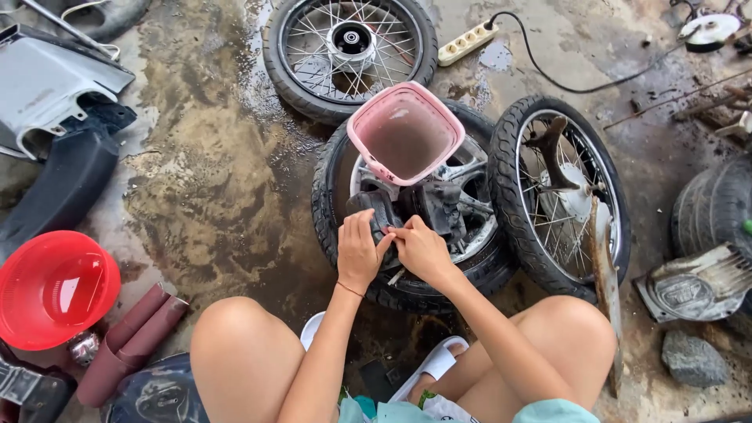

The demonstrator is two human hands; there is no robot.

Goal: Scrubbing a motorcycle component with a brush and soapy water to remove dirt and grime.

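Head camera looks straight down at a wet, stained concrete floor (204,196), and much is only partly seen: the person's body is cut off by the bottom edge, the fingertips of both hands overlap so what lies between them cannot be made out, and the grey plastic fairing panel (55,86) at the left edge runs out of view. Left hand (359,252) is raised with its fingers curled and pressed against a dark, greasy metal brake part (427,205); the right hand (423,251) meets it from the other side, fingers pinched narrow on the same part, though the exact grip is hidden. That part is black, blocky and grimy, and sits on the hub of a black-tyred cast-spoke wheel (345,235) lying flat on the floor just ahead of the bare knees. A pink square plastic basket (405,131) rests tilted on the far side of that wheel. A wire-spoked wheel (558,192) leans against it on the right, another wire-spoked wheel (349,55) lies beyond. A red round plastic bowl (55,288) sits near the left edge.
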